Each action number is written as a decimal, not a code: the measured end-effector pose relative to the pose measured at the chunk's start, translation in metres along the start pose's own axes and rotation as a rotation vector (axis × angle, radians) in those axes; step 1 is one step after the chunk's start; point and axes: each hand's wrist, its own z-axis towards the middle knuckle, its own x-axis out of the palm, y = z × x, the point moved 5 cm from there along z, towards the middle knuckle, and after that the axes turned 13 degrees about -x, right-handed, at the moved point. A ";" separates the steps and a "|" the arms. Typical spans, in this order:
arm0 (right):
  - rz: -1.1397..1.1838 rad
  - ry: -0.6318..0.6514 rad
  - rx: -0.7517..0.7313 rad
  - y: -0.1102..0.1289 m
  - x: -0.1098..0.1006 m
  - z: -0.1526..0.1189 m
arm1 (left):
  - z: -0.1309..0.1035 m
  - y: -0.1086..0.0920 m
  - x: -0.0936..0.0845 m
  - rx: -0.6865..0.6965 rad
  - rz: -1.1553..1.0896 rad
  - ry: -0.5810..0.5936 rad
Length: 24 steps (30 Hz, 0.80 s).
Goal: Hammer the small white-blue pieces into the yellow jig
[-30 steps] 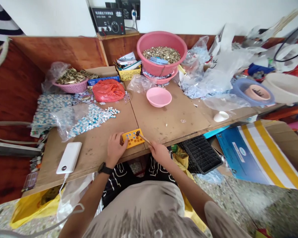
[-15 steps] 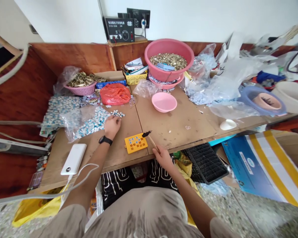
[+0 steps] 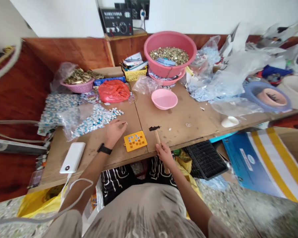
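Observation:
My right hand (image 3: 165, 153) is wrapped round the wooden handle of a small hammer (image 3: 157, 136), whose black head is raised beside the yellow tray. My left hand (image 3: 115, 130), with a black watch at its wrist, pinches a small whitish piece (image 3: 126, 123) whose shape is hard to make out. It is between the heap of small white-and-blue pieces (image 3: 95, 119) and the tray. The yellow tray (image 3: 135, 141) lies flat near the table's front edge. Square slots show in it, some with blue bits inside.
A pink bowl (image 3: 164, 99) stands mid-table, with a large pink basin (image 3: 149, 53) of brass-coloured parts behind it. Left are a red plastic bag (image 3: 114, 91), a purple basket (image 3: 83, 87) and a white power bank (image 3: 73, 157) with its cable. Plastic bags (image 3: 228, 76) lie right.
My left hand has moved from the heap toward the tray, pinching a small piece. The hammer has shifted right, its head now apart from the tray's corner. The view has tilted slightly.

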 end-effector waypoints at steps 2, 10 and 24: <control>0.079 -0.003 0.058 -0.001 -0.001 0.001 | -0.024 -0.010 0.006 0.010 -0.073 0.076; 0.184 -0.029 0.074 -0.007 -0.006 0.001 | -0.084 -0.052 0.040 0.237 -0.029 0.185; 0.160 0.004 0.063 -0.012 -0.004 -0.006 | -0.104 -0.065 0.063 0.298 0.148 0.074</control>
